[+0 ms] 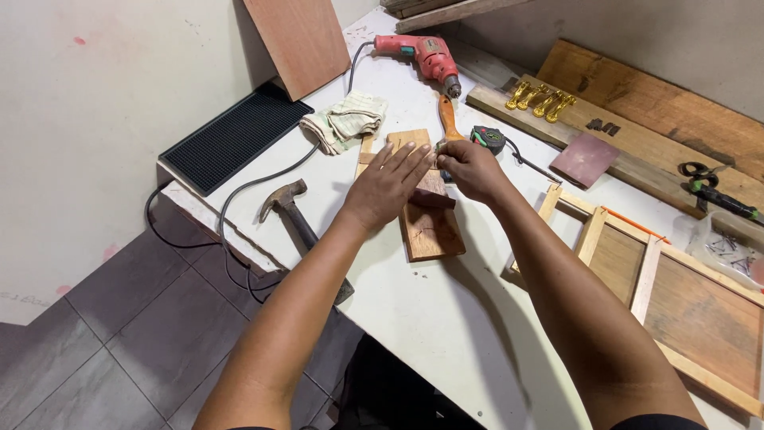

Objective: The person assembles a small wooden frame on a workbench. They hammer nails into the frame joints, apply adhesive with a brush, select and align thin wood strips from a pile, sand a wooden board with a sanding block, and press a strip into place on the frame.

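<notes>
Wood board (427, 231) under flat left hand (387, 189); right hand (469, 169) closed beside.

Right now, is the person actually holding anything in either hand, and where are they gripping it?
The left hand lies flat on the wooden board, pressing rather than gripping. The right hand closes its fingers around something small above the board; what it is cannot be told.
</notes>
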